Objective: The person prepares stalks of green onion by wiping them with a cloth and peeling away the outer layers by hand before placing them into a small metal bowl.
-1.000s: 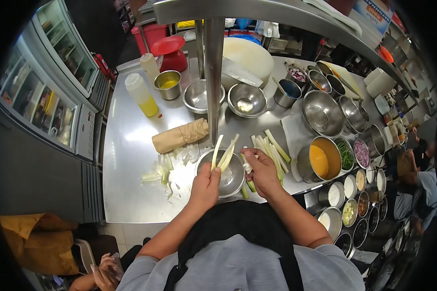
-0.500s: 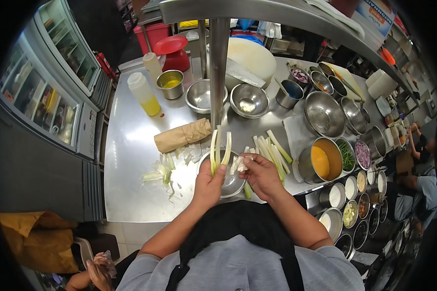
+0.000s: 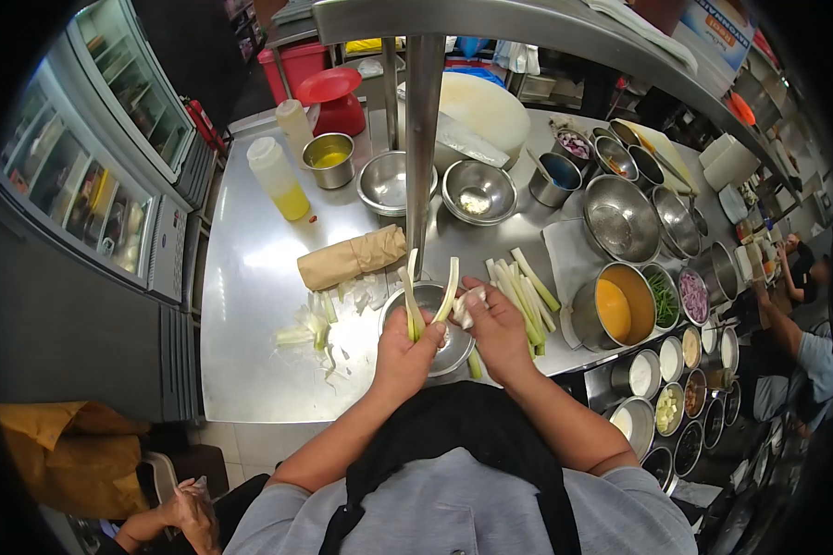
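Several pale green-white stalks, celery by their look, stand upright in my left hand, its fingers closed round their lower ends. One stalk leans right, apart from the others. My right hand pinches a crumpled white cloth or paper towel close beside that stalk. Beneath both hands is a steel bowl, its inside largely hidden. More stalks lie in a pile just beyond my right hand. Pale trimmings are scattered on the steel table to the left, near a brown paper-wrapped roll.
A shelf post rises behind the bowl. Squeeze bottles and steel bowls stand at the back. On the right are a pot of orange liquid and several filled containers. Another person's hands show at lower left.
The stalks in my left hand have spread, one now tilting right. My right hand, with the white wad, has moved slightly and turned. The view has shifted a little.
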Demonstrator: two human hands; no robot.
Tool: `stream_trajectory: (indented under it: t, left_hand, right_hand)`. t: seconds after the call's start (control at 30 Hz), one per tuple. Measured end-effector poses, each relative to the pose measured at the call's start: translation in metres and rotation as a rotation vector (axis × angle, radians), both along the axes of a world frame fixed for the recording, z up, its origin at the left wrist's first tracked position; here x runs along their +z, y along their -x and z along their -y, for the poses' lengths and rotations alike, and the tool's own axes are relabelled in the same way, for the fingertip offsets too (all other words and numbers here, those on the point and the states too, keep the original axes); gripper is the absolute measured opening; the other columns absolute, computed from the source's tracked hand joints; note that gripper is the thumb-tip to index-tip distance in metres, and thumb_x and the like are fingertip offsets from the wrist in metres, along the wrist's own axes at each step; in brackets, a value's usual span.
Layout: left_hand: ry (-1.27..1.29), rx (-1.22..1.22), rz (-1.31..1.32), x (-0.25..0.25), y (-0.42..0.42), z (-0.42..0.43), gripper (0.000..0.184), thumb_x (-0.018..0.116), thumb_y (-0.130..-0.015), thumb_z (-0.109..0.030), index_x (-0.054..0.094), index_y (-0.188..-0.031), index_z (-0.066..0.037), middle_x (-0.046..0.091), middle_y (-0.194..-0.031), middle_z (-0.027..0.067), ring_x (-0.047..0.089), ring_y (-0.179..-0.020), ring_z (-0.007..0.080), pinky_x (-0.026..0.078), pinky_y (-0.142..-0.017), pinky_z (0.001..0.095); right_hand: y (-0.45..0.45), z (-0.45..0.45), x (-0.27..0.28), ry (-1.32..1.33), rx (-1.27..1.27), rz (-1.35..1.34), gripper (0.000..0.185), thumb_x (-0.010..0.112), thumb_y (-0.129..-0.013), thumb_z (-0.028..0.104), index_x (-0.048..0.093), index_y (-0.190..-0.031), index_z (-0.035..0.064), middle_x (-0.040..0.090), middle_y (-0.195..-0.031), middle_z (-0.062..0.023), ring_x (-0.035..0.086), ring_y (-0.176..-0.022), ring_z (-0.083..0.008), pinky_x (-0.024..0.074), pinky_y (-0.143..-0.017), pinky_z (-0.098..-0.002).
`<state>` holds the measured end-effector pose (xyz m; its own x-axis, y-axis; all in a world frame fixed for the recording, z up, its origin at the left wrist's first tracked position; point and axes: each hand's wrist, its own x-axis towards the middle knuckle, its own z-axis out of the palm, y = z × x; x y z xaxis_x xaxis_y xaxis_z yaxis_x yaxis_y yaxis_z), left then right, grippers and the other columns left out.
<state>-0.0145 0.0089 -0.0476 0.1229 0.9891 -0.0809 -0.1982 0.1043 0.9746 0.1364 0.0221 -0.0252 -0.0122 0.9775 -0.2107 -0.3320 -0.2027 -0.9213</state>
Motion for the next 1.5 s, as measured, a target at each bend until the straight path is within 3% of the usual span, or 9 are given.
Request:
stream_trajectory:
  t: [0.2,0.37,0.73,0.9,0.93,1.07,1.23,1.37,1.5]
  left_hand:
    - [-0.024,0.033,0.055,0.002,-0.015,0.006,0.014,0.060,-0.090,-0.009,0.052,-0.099,-0.002,0.058,-0.077,0.0043,0.054,-0.069,0.0100,0.045,-0.063,0.0254]
    - [-0.113,-0.046,-0.412,-0.005,-0.008,0.015,0.017,0.061,-0.088,-0.013,0.052,-0.096,-0.001,0.057,-0.077,0.0076,0.055,-0.070,0.0155,0.045,-0.064,0.0314]
    - [-0.137,0.037,-0.172,-0.001,-0.016,0.008,0.019,0.060,-0.089,-0.009,0.049,-0.102,-0.001,0.057,-0.081,0.0042,0.054,-0.072,0.0106,0.045,-0.065,0.0260]
    - [-0.162,-0.002,-0.166,-0.010,-0.017,0.010,0.017,0.059,-0.091,-0.008,0.047,-0.102,-0.003,0.056,-0.080,0.0024,0.052,-0.070,0.0074,0.044,-0.063,0.0224]
    - [-0.137,-0.057,-0.181,-0.010,-0.014,0.013,0.015,0.058,-0.092,-0.008,0.047,-0.100,-0.004,0.056,-0.078,0.0027,0.051,-0.069,0.0074,0.044,-0.063,0.0225]
    - [0.063,-0.067,0.019,0.004,-0.009,0.014,0.013,0.056,-0.094,-0.013,0.049,-0.095,-0.001,0.057,-0.074,0.0050,0.052,-0.060,0.0104,0.045,-0.058,0.0253]
    - [-0.080,-0.002,-0.006,0.009,-0.017,0.005,0.015,0.054,-0.096,-0.016,0.051,-0.096,-0.001,0.057,-0.074,0.0036,0.054,-0.059,0.0104,0.045,-0.055,0.0264]
    - [-0.309,0.161,-0.328,-0.017,-0.003,0.002,0.016,0.054,-0.096,-0.016,0.058,-0.102,-0.002,0.057,-0.074,0.0021,0.052,-0.062,0.0086,0.043,-0.056,0.0278]
    - [-0.042,0.036,-0.344,0.003,-0.005,0.009,0.022,0.069,-0.085,-0.016,0.062,-0.100,-0.002,0.053,-0.071,0.0019,0.045,-0.063,0.0099,0.041,-0.059,0.0265]
  right_hand:
    - [0.008,-0.004,-0.009,-0.113,0.064,0.200,0.028,0.051,-0.095,0.008,0.047,-0.120,-0.0046,0.064,-0.107,-0.0137,0.064,-0.087,-0.0169,0.0527,-0.074,-0.0278]
    - [-0.019,-0.051,0.004,-0.122,-0.187,0.000,0.021,0.050,-0.095,0.006,0.050,-0.113,-0.0041,0.064,-0.099,-0.0176,0.066,-0.086,-0.0242,0.0555,-0.079,-0.0324]
    - [-0.010,-0.007,0.011,0.030,-0.175,-0.240,0.034,0.052,-0.096,0.012,0.043,-0.125,-0.0019,0.064,-0.106,-0.0141,0.063,-0.096,-0.0212,0.0525,-0.085,-0.0320]
    - [-0.004,0.001,-0.016,-0.098,0.074,0.320,0.033,0.054,-0.095,0.012,0.046,-0.124,-0.0005,0.064,-0.108,-0.0112,0.061,-0.098,-0.0165,0.0485,-0.086,-0.0271]
    - [-0.015,-0.024,-0.005,-0.062,-0.095,-0.019,0.026,0.054,-0.095,0.012,0.053,-0.118,0.0004,0.063,-0.103,-0.0094,0.061,-0.094,-0.0160,0.0492,-0.083,-0.0273]
    - [-0.028,-0.042,0.026,-0.060,-0.329,-0.249,0.021,0.054,-0.095,0.013,0.056,-0.112,0.0005,0.064,-0.097,-0.0089,0.061,-0.091,-0.0154,0.0493,-0.080,-0.0267]
    - [0.003,0.007,0.006,0.081,0.192,0.219,0.025,0.051,-0.096,0.014,0.054,-0.115,-0.0020,0.067,-0.100,-0.0132,0.064,-0.093,-0.0185,0.0512,-0.080,-0.0286]
    - [0.000,-0.005,-0.011,-0.214,0.014,0.266,0.026,0.052,-0.096,0.016,0.056,-0.116,-0.0004,0.067,-0.099,-0.0121,0.065,-0.090,-0.0183,0.0512,-0.077,-0.0288]
    - [0.010,0.001,-0.005,-0.306,-0.044,0.517,0.024,0.051,-0.095,0.010,0.058,-0.115,-0.0028,0.067,-0.098,-0.0088,0.063,-0.088,-0.0142,0.0494,-0.077,-0.0260]
